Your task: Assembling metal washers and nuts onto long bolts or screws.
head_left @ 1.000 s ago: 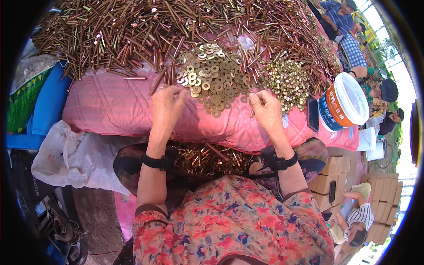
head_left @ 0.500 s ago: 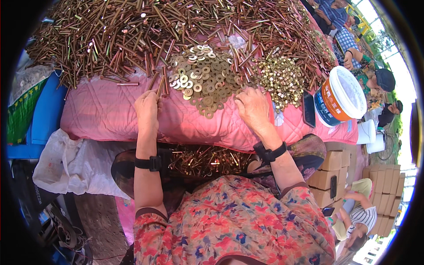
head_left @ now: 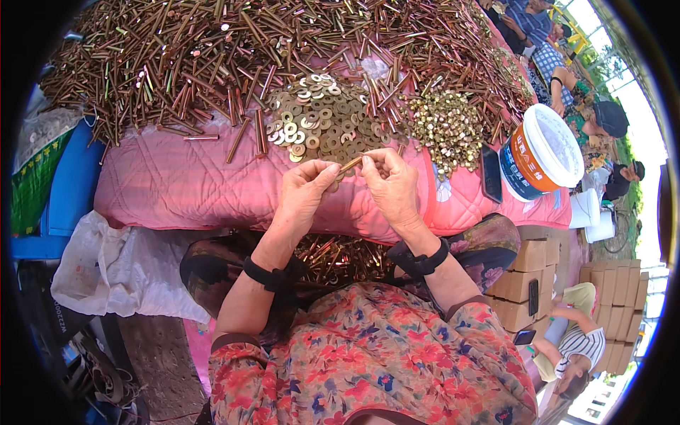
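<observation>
Between my hands, in front of the washer pile, a slim brass-coloured metal rod (head_left: pixel 349 166) is held at a slant. My left hand (head_left: pixel 304 193) is closed on its lower left end, thumb and forefinger pinching. My right hand (head_left: pixel 391 185) is closed too, its fingertips against the rod's upper right end; any small piece inside them is hidden. Just beyond lie a heap of flat brass-coloured washers (head_left: pixel 327 120) and, to its right, a heap of small shiny nuts (head_left: pixel 448 131). Several loose copper-coloured rods (head_left: pixel 238 142) lie left of the washers.
A large mass of similar rods (head_left: pixel 191 57) covers the far side of the pink quilted cover (head_left: pixel 163 184). At right stand a phone (head_left: pixel 491 173) and a white plastic bucket (head_left: pixel 538 152). More rods (head_left: pixel 340 261) lie below the table edge. Cartons (head_left: pixel 520 283) and other people are to the right.
My left hand has moved right and nearer from the loose rods, carrying one rod. My right hand has shifted slightly left and nearer from the washers' edge, so both hands now meet.
</observation>
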`<action>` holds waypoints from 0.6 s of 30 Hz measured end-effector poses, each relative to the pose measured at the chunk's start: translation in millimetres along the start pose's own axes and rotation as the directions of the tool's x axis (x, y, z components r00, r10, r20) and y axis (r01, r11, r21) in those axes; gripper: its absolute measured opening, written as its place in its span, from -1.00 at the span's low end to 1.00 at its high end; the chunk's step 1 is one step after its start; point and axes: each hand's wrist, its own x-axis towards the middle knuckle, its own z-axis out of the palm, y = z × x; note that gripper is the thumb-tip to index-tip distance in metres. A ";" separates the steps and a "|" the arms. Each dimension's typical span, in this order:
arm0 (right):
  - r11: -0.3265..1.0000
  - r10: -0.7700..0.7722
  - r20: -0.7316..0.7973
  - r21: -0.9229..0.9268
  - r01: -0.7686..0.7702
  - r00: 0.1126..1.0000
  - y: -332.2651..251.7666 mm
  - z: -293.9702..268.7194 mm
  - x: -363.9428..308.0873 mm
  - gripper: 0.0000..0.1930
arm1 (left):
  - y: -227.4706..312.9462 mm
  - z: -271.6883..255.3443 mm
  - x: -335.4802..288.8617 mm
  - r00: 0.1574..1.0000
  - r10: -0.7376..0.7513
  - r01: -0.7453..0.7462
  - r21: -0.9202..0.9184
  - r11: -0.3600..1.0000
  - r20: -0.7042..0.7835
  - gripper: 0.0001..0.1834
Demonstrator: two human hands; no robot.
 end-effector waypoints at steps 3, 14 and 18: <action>0.943 -0.271 -0.062 -0.218 0.252 0.961 0.6 0.3 -3.4 -0.91 | -10.1 1.5 0.8 1.000 0.002 -0.003 -0.066 0.998 -0.017 -0.89; 0.969 -0.199 -0.070 -0.165 0.186 0.977 6.1 5.4 1.2 -0.82 | -11.0 2.6 1.5 0.970 -0.241 0.231 -0.325 0.917 0.012 -0.87; 0.801 -0.471 0.025 -0.407 0.439 0.882 8.6 1.3 4.5 -0.85 | -9.7 -0.5 3.3 0.961 -0.276 0.265 -0.353 0.897 0.019 -0.86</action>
